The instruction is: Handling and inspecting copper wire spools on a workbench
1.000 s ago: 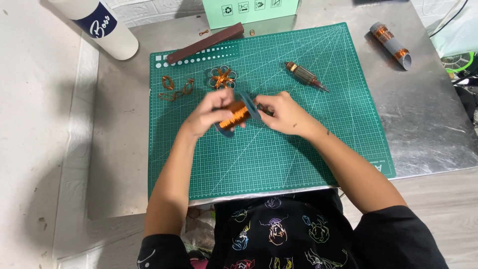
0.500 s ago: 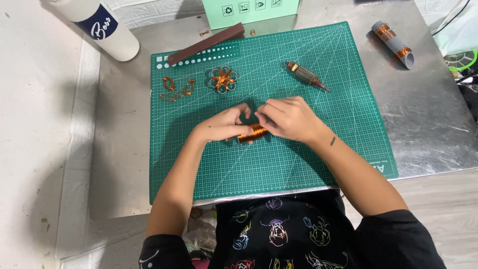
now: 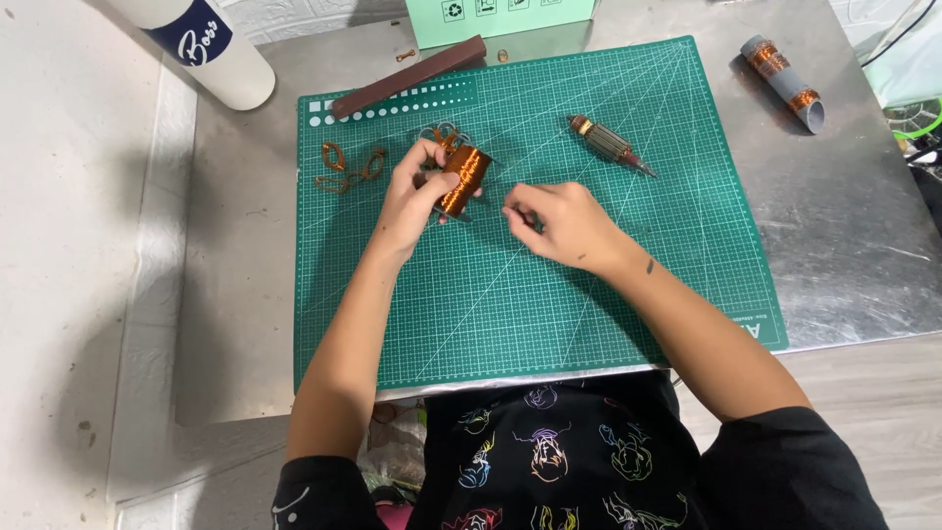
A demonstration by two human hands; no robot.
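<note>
My left hand grips the copper wire spool over the green cutting mat; my right hand pinches, fingertips pressed together.

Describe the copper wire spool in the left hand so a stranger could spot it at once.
Start at the green gridded cutting mat on the grey metal table. Near its upper left, the left hand holds a small cylindrical spool of shiny copper wire above the mat. Unlike the flat loose copper wire loops beside it, it is a thick wound cylinder.
</note>
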